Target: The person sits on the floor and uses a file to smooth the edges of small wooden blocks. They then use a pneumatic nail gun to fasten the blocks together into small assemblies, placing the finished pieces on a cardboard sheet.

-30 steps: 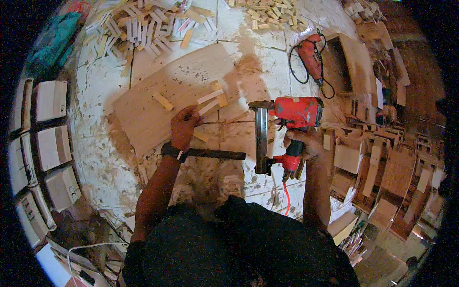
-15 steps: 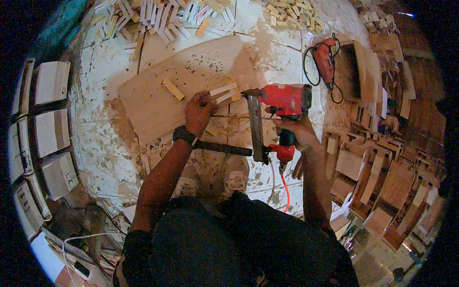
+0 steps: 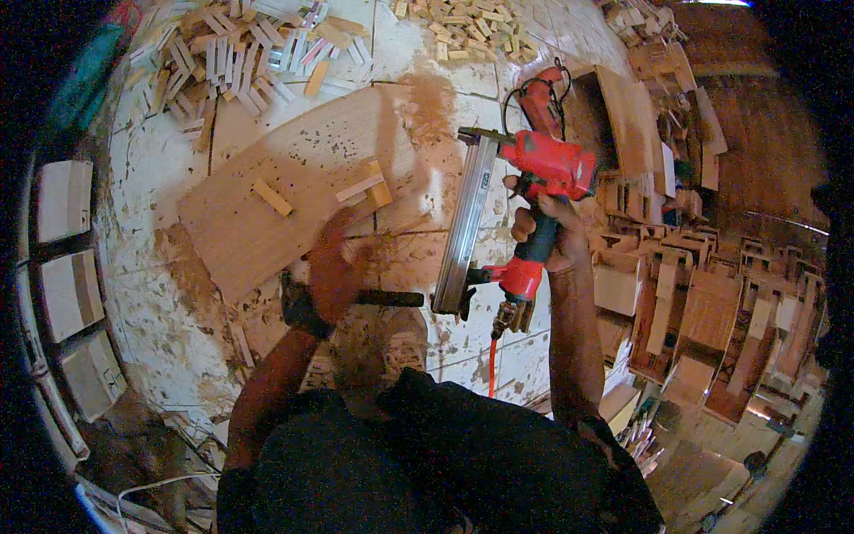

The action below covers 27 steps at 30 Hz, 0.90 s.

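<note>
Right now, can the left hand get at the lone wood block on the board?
Probably yes: the wood block lies near the left hand, nothing visible between them, and the nail gun is off to the right.

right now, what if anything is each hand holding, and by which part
The right hand holds the red nail gun by its black grip. The left hand is blurred; whether it holds anything cannot be told.

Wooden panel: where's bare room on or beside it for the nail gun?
The wooden panel is free at its left end, left of the yellowish block; floor tiles are open between it and the pale wood pieces. Crowded: its right end, around the wood strip, and beyond, heaped strips.
</note>
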### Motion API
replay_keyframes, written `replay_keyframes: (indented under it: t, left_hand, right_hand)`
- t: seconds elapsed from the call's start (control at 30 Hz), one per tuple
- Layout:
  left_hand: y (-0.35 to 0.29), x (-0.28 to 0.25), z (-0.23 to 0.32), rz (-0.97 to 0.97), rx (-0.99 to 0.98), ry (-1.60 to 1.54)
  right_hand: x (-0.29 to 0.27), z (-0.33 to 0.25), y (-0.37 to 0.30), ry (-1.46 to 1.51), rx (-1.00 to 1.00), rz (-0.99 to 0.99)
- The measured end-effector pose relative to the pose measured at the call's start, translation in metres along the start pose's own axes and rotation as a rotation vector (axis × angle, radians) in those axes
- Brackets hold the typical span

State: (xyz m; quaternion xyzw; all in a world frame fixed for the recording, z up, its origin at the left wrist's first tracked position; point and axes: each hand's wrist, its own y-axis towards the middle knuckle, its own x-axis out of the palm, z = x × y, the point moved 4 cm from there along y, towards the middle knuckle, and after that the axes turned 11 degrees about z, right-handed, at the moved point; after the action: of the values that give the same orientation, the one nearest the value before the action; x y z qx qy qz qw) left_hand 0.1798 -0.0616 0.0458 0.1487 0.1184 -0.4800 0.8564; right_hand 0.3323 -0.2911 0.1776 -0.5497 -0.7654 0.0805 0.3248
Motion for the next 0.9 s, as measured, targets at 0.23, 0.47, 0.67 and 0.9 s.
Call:
replay_keyframes:
  t: [0.23, 0.47, 0.67, 0.9]
  left_hand:
    - [-0.042, 0.018, 0.070, -0.456, 0.398, -0.217]
    - [-0.052, 0.024, 0.069, -0.605, 0.340, -0.120]
    - [-0.052, 0.005, 0.090, -0.413, 0.374, -0.234]
    - [-0.051, 0.001, 0.076, -0.561, 0.431, -0.126]
  right_hand:
    - [0.014, 0.004, 0.006, 0.055, 0.071, 0.033]
    - [0.014, 0.004, 0.004, 0.126, 0.135, 0.069]
    - [0.025, -0.001, -0.011, 0.083, 0.131, 0.042]
    - [0.036, -0.003, -0.019, 0.012, 0.014, 0.099]
